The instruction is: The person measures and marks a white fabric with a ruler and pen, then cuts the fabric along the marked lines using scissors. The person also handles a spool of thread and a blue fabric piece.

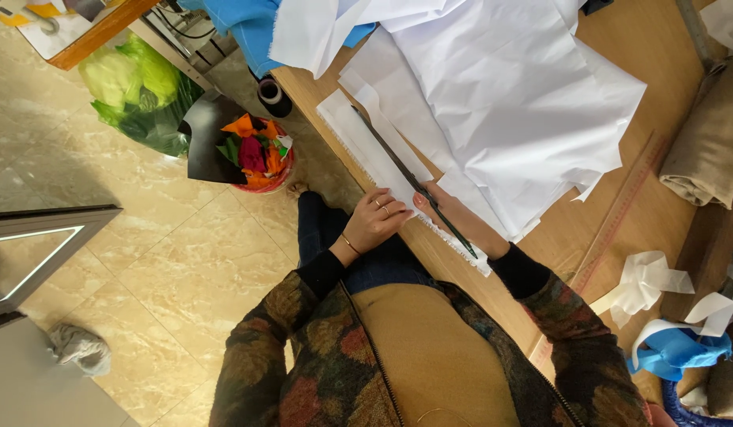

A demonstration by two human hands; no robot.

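A long narrow white fabric strip lies along the near edge of the wooden table. My left hand, with rings and a thin bracelet, curls its fingers on the strip's edge at the table's rim. My right hand lies on the strip just beside it. It grips a long thin dark ruler that runs lengthwise over the strip. The two hands nearly touch.
A large white cloth covers the table's middle, with a wooden measuring stick and a tan fabric roll beyond. White and blue scraps lie at the right. On the floor stand a scrap bin, a green bag and a black spool.
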